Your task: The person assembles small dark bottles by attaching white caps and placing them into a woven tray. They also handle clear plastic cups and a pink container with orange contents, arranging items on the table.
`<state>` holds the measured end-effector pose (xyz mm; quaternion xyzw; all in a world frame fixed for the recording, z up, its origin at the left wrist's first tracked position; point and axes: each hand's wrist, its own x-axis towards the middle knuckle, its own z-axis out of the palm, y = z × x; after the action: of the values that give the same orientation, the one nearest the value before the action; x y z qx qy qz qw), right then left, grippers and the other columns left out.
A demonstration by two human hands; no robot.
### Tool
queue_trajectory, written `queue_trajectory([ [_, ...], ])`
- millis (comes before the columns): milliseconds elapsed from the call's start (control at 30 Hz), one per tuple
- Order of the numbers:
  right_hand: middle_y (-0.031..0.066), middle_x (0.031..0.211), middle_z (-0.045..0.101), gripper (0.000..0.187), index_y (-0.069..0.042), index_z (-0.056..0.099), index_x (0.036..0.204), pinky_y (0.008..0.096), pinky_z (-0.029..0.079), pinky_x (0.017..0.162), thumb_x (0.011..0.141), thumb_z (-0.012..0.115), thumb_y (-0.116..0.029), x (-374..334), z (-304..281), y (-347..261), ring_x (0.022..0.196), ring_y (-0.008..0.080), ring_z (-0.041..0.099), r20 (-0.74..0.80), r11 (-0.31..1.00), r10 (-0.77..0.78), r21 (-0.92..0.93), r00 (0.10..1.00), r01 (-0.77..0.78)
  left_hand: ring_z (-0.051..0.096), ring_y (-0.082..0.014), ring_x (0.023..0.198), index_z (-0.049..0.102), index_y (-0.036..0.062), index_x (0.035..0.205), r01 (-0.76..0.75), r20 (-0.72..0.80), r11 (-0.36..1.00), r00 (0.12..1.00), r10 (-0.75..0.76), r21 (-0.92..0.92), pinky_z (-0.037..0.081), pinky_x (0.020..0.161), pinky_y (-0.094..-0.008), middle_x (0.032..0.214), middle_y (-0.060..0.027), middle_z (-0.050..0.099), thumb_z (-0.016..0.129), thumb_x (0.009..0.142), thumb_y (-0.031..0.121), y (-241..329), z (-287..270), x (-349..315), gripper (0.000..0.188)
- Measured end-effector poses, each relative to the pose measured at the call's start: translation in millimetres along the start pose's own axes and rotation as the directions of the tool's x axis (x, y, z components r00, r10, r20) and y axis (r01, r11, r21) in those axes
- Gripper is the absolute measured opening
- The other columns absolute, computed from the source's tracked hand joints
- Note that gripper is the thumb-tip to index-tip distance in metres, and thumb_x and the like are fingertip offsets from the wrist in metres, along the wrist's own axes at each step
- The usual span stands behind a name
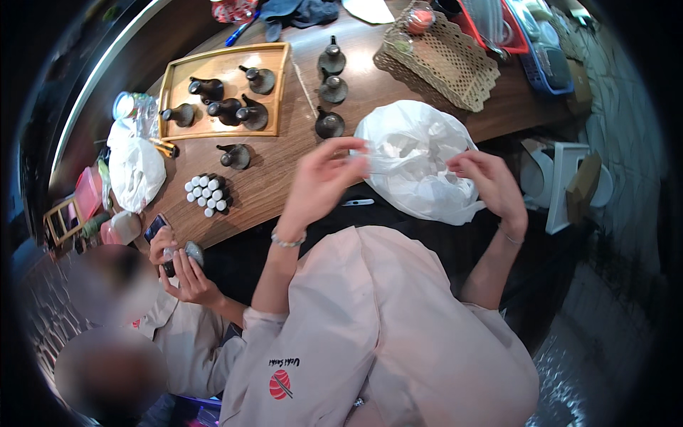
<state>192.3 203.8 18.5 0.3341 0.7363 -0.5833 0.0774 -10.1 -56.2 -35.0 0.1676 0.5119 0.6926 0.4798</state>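
A white plastic bag (427, 206) sits at the table's near edge, its mouth gaping upward with crumpled white material inside. My left hand (324, 181) is at the left of the mouth, thumb and fingers closing on the thin plastic there. On the opposite side, my right hand (496, 186) has bent fingers pinched at the bag's right rim. Just beyond the bag's left side, a dark round-bellied bottle (329, 124) stands in a row with a second bottle (333, 87) and a third bottle (332, 57).
A bamboo tray (220, 58) carries several similar bottles; another bottle (235, 156) lies nearer. White-capped vials (206, 193) cluster at left. A co-worker's hands (186, 274) hold a small dark-and-grey object. A woven basket (445, 67) and red bin (523, 35) stand far right.
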Motion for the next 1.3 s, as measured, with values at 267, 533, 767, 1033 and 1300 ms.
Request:
queue_trajectory([
  [267,0.0283,0.107,0.070,0.027,-0.001,0.074,0.112,0.0493,0.053,0.089,0.095,0.054,-0.008,29.0,33.8,86.2,0.104,0.0447,0.068,-0.279,0.845,-0.009,-0.515,0.960,-0.142,0.067,-0.0335,0.095,0.073,0.0032,0.102,-0.587,0.591,0.172,0.806,0.034,0.791,0.055,0.086,-0.0424,0.098,-0.0153,0.067,0.065,0.087,0.009,-75.9,87.0,82.8,0.018],
  [533,0.0218,0.095,0.075,0.022,-0.011,0.081,0.105,0.0494,0.058,0.080,0.090,0.072,-0.025,49.2,58.8,95.0,0.090,0.0412,0.073,-0.514,0.713,0.028,-0.591,0.857,-0.378,0.064,-0.0314,0.102,0.072,0.0038,0.092,-0.538,0.534,-0.007,0.835,0.135,0.843,0.052,0.090,-0.0414,0.105,-0.0153,0.065,0.063,0.081,0.008,-103.1,67.0,86.2,0.014],
  [767,0.0214,0.090,0.074,0.014,-0.004,0.079,0.093,0.0501,0.055,0.080,0.084,0.075,-0.014,78.9,84.3,103.1,0.087,0.0415,0.069,-0.503,0.612,-0.255,-0.745,0.826,-0.265,0.060,-0.0296,0.103,0.072,-0.0010,0.082,-0.373,0.400,-0.143,0.859,0.320,0.917,0.047,0.092,-0.0379,0.101,-0.0156,0.062,0.065,0.078,0.009,-96.6,55.5,81.8,0.013],
  [1033,0.0210,0.092,0.074,0.015,-0.001,0.074,0.089,0.0491,0.054,0.082,0.084,0.076,-0.015,72.0,75.5,104.2,0.087,0.0417,0.068,-0.478,0.698,-0.270,-0.695,0.836,-0.172,0.059,-0.0317,0.109,0.073,-0.0012,0.084,-0.372,0.405,-0.164,0.867,0.289,0.914,0.046,0.094,-0.0378,0.110,-0.0192,0.063,0.066,0.077,0.009,-96.9,52.8,84.5,0.014],
  [1300,0.0186,0.092,0.075,0.019,0.000,0.074,0.091,0.0467,0.055,0.082,0.086,0.074,-0.017,60.6,63.9,97.0,0.090,0.0385,0.073,-0.418,0.810,-0.143,-0.570,0.897,-0.136,0.061,-0.0347,0.113,0.071,-0.0020,0.093,-0.420,0.405,-0.027,0.855,0.325,0.907,0.048,0.098,-0.0415,0.119,-0.0247,0.063,0.065,0.079,0.006,-97.7,45.6,80.1,0.017],
])
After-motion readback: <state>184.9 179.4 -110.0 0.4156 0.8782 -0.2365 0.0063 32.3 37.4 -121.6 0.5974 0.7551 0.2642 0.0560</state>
